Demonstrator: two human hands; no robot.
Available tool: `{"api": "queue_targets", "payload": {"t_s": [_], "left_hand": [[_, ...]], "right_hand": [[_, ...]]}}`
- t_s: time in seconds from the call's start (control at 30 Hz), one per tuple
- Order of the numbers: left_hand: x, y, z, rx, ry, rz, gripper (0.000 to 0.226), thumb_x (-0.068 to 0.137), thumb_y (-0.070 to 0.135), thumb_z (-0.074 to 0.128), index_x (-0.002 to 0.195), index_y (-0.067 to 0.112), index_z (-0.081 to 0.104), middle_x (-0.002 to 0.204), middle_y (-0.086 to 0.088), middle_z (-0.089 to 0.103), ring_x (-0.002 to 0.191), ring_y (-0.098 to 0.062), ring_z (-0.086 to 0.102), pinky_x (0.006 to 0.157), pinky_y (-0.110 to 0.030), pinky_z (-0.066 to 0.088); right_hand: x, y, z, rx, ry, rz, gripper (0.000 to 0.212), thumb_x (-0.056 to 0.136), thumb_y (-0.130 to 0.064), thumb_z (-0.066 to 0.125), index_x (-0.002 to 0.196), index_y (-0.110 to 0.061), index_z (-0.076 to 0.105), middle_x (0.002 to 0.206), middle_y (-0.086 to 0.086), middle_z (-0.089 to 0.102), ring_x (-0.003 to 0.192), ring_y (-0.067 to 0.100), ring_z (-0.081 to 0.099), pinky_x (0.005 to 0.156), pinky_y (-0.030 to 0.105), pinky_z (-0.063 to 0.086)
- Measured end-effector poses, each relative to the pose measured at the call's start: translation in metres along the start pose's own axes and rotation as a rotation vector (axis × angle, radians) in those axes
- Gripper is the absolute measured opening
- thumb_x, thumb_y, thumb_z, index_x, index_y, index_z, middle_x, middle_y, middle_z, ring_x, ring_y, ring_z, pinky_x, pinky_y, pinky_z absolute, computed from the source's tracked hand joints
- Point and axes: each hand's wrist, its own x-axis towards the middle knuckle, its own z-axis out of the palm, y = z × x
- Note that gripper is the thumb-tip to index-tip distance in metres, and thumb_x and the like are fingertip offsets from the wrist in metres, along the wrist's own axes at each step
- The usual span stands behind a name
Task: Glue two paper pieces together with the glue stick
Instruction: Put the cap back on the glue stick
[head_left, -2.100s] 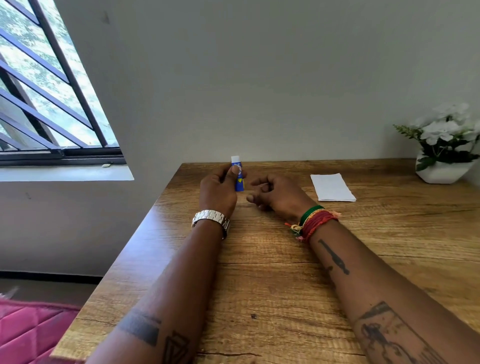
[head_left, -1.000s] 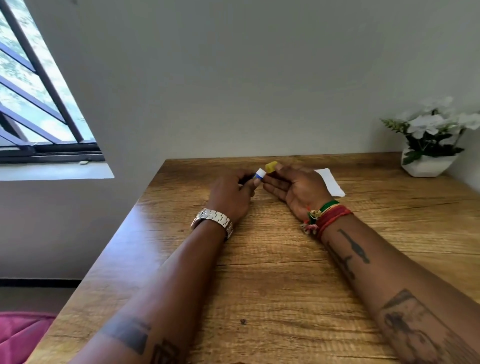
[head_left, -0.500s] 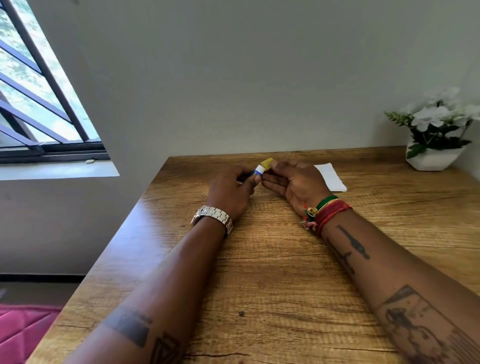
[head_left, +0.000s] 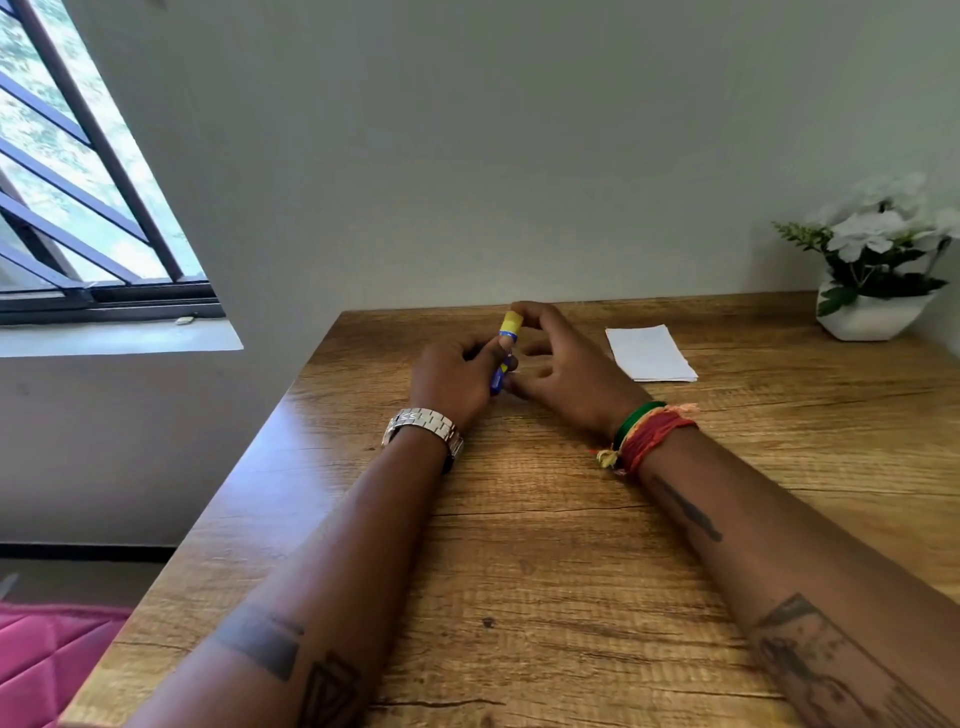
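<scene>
The left hand (head_left: 457, 376) has its fingers wrapped round the blue glue stick (head_left: 503, 358), held nearly upright, while the right hand's (head_left: 563, 371) fingers pinch its yellow cap (head_left: 511, 320). This looks like the uncapping step. Next comes reaching the paper (head_left: 649, 353), lying on the counter (head_left: 571, 519) beyond the right fingers.

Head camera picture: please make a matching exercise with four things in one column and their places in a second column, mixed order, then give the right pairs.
Things:
1. glue stick
2. paper
3. flower pot
4. watch

Places:
A. far right corner of the table
B. on the left wrist
C. between the left hand and right hand
D. flat on the table, right of the hands

Pairs: 1-C, 2-D, 3-A, 4-B
</scene>
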Motion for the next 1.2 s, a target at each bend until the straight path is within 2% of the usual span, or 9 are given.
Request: {"api": "queue_targets", "payload": {"t_s": [0.13,0.27,0.47,0.6,0.67,0.77,0.87,0.97,1.2], "left_hand": [[0.001,-0.001,-0.002,-0.174,-0.03,-0.078,0.021,0.091,0.037,0.072,0.095,0.018,0.079,0.08,0.002,0.079,0.073,-0.016,0.077,0.06,-0.03,0.06],[0.001,0.0,-0.002,-0.181,-0.068,-0.066,0.021,0.091,0.038,0.071,0.095,0.019,0.079,0.082,0.002,0.079,0.075,-0.017,0.077,0.07,-0.034,0.061],[-0.003,0.002,-0.003,-0.09,-0.101,-0.008,0.021,0.092,0.043,0.068,0.097,0.026,0.079,0.082,0.009,0.079,0.075,-0.011,0.076,0.069,-0.03,0.061],[-0.002,0.002,-0.002,-0.021,-0.033,0.018,0.025,0.092,0.046,0.067,0.1,0.026,0.08,0.08,0.012,0.078,0.07,-0.004,0.072,0.055,-0.018,0.054],[-0.001,0.001,-0.002,-0.024,0.009,0.014,0.025,0.09,0.046,0.069,0.104,0.028,0.079,0.08,0.014,0.077,0.067,0.0,0.071,0.05,-0.015,0.05],[0.001,0.001,-0.002,-0.091,0.036,0.004,0.02,0.088,0.042,0.074,0.102,0.03,0.079,0.08,0.015,0.077,0.072,-0.001,0.073,0.062,-0.021,0.058],[0.003,0.004,0.003,-0.105,0.068,-0.011,0.021,0.085,0.04,0.077,0.103,0.029,0.08,0.081,0.016,0.077,0.076,0.002,0.072,0.071,-0.022,0.056],[0.004,0.009,0.013,-0.07,0.07,0.002,0.021,0.084,0.038,0.078,0.104,0.029,0.08,0.071,0.024,0.072,0.064,0.014,0.063,0.06,-0.015,0.047],[0.013,0.034,0.038,-0.031,-0.023,0.015,0.016,0.095,0.021,0.067,0.107,0.023,0.078,0.084,0.005,0.078,0.07,-0.006,0.072,0.068,-0.027,0.059]], "right_hand": [[0.001,-0.002,0.013,-0.102,-0.056,-0.081,0.112,0.073,-0.042,0.086,0.159,-0.028,0.017,0.158,0.001,0.036,0.131,0.013,0.049,0.095,0.029,0.053],[0.002,0.002,0.012,-0.19,0.05,-0.132,0.102,0.073,-0.038,0.086,0.155,-0.021,0.027,0.153,0.004,0.042,0.13,0.016,0.048,0.095,0.024,0.042],[0.001,0.002,0.007,-0.189,0.105,-0.16,0.089,0.064,-0.039,0.087,0.139,-0.024,0.041,0.131,0.0,0.055,0.118,0.017,0.054,0.093,0.032,0.052],[0.001,0.0,0.009,-0.123,0.042,-0.114,0.097,0.073,-0.032,0.087,0.152,-0.027,0.031,0.145,0.001,0.049,0.121,0.016,0.056,0.092,0.029,0.052],[-0.002,-0.003,0.007,-0.006,-0.049,-0.058,0.101,0.078,-0.032,0.085,0.157,-0.037,0.022,0.149,-0.002,0.046,0.109,0.012,0.064,0.09,0.031,0.058],[-0.004,-0.006,0.0,0.259,-0.046,0.067,0.087,0.089,-0.023,0.076,0.158,-0.039,0.024,0.141,-0.002,0.055,0.088,0.018,0.075,0.083,0.041,0.063],[-0.003,-0.009,-0.003,0.384,0.025,0.151,0.051,0.096,-0.014,0.068,0.144,-0.021,0.05,0.12,0.009,0.071,0.09,0.026,0.075,0.078,0.041,0.064],[-0.002,-0.007,-0.005,0.255,0.112,0.138,0.025,0.092,-0.017,0.073,0.114,-0.024,0.065,0.102,0.004,0.076,0.087,0.018,0.073,0.077,0.038,0.063],[0.009,0.012,-0.025,-0.091,0.342,0.149,0.028,0.092,-0.023,0.07,0.119,-0.018,0.07,0.109,0.002,0.075,0.094,0.018,0.069,0.086,0.037,0.057]]}}
